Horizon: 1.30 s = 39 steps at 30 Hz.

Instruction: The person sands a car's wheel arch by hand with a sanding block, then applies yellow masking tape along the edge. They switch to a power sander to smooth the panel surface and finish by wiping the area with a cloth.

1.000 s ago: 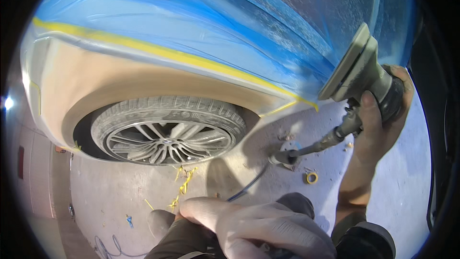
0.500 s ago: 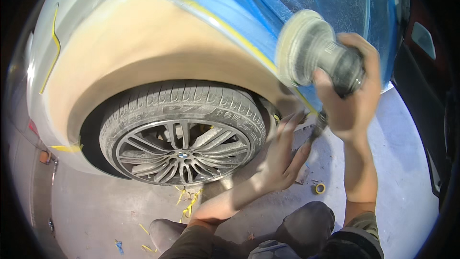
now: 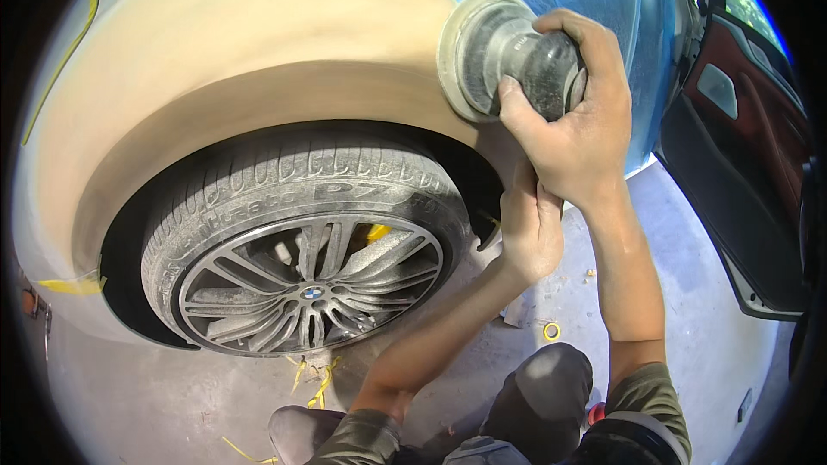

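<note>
My right hand (image 3: 586,116) is closed around the body of a round orbital sander (image 3: 517,56), thumb on the near side, fingers over the top. The sander's pale pad faces the beige fender (image 3: 284,26) and appears to lie against it, just above the wheel arch's right end. Just below, my left hand (image 3: 532,228) points upward with fingers close together. Its fingertips pass behind my right hand, and whatever they grip is hidden there. Blue masking film (image 3: 637,60) covers the bodywork right of the sander.
Beneath the arch stands a dusty tire (image 3: 293,168) with a multi-spoke rim (image 3: 250,271). An open car door (image 3: 732,181) rises at the right. On the floor lie a yellow tape roll (image 3: 551,331) and yellow tape scraps (image 3: 320,387). My knees (image 3: 543,387) are below.
The sander has moved left and slightly up, from in front of the blue film onto the beige fender. My left hand has risen close under my right. The view has shifted too.
</note>
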Available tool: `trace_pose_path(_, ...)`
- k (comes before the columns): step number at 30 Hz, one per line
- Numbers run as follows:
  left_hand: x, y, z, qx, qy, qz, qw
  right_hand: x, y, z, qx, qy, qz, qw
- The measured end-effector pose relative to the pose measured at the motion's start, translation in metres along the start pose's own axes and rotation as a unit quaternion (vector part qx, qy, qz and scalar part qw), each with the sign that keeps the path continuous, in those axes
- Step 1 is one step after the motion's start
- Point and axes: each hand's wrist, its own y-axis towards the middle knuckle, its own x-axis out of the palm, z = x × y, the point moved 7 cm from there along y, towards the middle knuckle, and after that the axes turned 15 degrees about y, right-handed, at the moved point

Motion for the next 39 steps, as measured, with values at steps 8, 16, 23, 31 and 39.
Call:
trace_pose_path(8, -0.052, -0.005, 0.052, 0.129, -0.064, 0.148, 0.979, 0.054, 0.044, -0.070, -0.077, 0.009, -0.113, 0.990)
trace_pose_path(16, -0.028, -0.008, 0.024, 0.053, -0.150, 0.140, 0.977, 0.035, 0.025, -0.047, -0.094, -0.009, -0.090, 0.991)
trace_pose_path(23, 0.003, -0.015, 0.007, -0.030, -0.125, 0.087, 0.988, 0.013, 0.004, -0.019, 0.021, -0.028, -0.040, 0.999)
trace_pose_path(31, -0.047, -0.011, 0.051, 0.152, -0.107, 0.163, 0.969, 0.065, 0.057, -0.099, 0.074, -0.036, -0.214, 0.973)
trace_pose_path(39, 0.003, -0.021, -0.006, -0.010, -0.190, 0.085, 0.978, 0.011, -0.011, -0.019, -0.013, -0.050, -0.041, 0.998)
